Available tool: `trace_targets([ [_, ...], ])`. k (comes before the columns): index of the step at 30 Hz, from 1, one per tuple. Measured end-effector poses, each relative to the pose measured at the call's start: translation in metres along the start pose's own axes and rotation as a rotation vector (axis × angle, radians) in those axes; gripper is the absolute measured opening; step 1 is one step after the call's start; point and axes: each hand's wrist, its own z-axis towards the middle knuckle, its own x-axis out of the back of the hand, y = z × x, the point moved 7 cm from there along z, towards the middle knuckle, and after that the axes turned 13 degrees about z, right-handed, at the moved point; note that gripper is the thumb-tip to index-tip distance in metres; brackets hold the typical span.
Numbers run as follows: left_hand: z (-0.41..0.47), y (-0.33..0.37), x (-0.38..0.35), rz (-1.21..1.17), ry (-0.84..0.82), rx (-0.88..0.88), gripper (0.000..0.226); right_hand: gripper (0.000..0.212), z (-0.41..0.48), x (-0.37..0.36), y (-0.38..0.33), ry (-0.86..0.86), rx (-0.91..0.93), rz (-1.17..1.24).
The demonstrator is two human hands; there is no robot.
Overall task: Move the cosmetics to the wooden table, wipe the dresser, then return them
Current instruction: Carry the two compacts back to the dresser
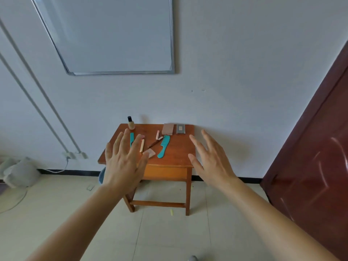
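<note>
Wooden bench against the wall carries the whole cosmetics set:
- foundation bottle upright at the back-left corner
- pink palette and grey compact side by side at the back edge
- teal comb lying flat mid-top
- brown pencil and short pink stick just left of the comb
- cream-gold tube and pale square pad toward the front
- second teal piece, partly hidden behind the left hand

Hands: left hand and right hand are both raised in front of the bench, backs to the camera. Left fingers and right fingers are spread and straight, holding nothing. The left hand overlaps the bench's left half in view and looks to be in the air, though I can't confirm there's no contact. The right hand overlaps the bench's right edge, apart from the items.

Progress read:
- Everything is on the bench and both hands are empty, so the move-to-bench step looks done.
- The dresser is out of frame and no cloth is visible, so I can't tell whether the wipe has happened.
- Either the wipe is pending, or it's done and the return is about to start.
- The return leg is not done: every piece is on the bench.

Left to do: possibly the wipe, and definitely carrying all the pieces back. The bottle is the only upright piece, so it's the likeliest to tip.
</note>
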Motion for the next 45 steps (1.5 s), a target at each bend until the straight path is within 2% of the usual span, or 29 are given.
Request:
trace_targets([
  [9,0.192,0.008,-0.109,0.087,-0.15,0.07,0.068,0.06,0.186,-0.069,0.1,-0.137,-0.069,0.005],
  [19,0.316,-0.016,-0.201,0.145,-0.215,0.036,0.068,0.061,0.309,-0.161,0.145,-0.294,-0.146,0.046],
  [23,0.367,-0.026,-0.244,0.065,-0.231,-0.008,0.066,0.06,0.335,-0.204,0.161,-0.319,-0.177,0.013],
  [31,0.441,-0.026,-0.351,-0.128,-0.449,-0.132,0.059,0.055,0.364,-0.266,0.208,-0.364,-0.398,-0.066],
  [38,0.447,-0.003,-0.446,-0.161,-0.64,-0.175,0.057,0.063,0.358,-0.33,0.252,-0.443,-0.516,-0.038],
  [42,0.437,0.01,-0.486,-0.153,-0.725,-0.147,0.063,0.073,0.355,-0.369,0.267,-0.469,-0.473,-0.031],
  [45,0.43,0.017,-0.506,-0.165,-0.732,-0.093,0.073,0.07,0.343,-0.385,0.277,-0.508,-0.457,-0.039],
])
